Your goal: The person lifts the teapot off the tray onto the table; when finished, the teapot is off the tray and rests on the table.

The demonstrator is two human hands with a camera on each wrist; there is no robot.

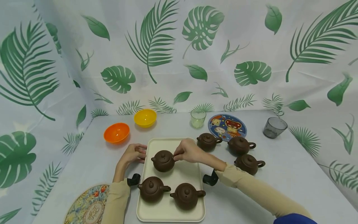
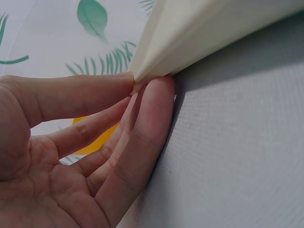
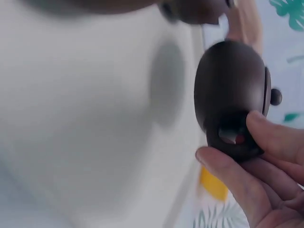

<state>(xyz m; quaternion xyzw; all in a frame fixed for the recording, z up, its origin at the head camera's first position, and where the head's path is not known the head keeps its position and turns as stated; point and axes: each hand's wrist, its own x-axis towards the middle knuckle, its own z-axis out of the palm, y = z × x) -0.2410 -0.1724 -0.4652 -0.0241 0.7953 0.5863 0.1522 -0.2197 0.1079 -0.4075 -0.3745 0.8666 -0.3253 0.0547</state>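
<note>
brown, matte and round, the held teapot (image 1: 163,161) has a knobbed lid, a short spout on the left and a loop handle on the right. it is over the far half of a cream tray (image 1: 183,172), raised off it, with a shadow showing on the tray in the right wrist view. two matching pots (image 1: 152,190) sit side by side on the tray's near half, their handles also to the right.

the tray lies on a white table (image 1: 293,174), backed by white cloth (image 1: 179,81) printed with green leaves. an orange bowl (image 1: 116,140) and a yellow bowl (image 1: 145,124) stand to the far left, a pale green glass (image 1: 198,119) behind the tray, a grey glass (image 1: 274,128) to the far right. three more pots (image 1: 241,145) are grouped right of the tray, near a round blue mat (image 1: 227,123). a patterned disc (image 1: 90,213) lies partly behind the left sleeve.

the right hand (image 1: 189,151) pinches the held teapot's handle between thumb and fingers. the left hand (image 1: 133,154) grips the tray's left edge, thumb and fingertips closed on it.
</note>
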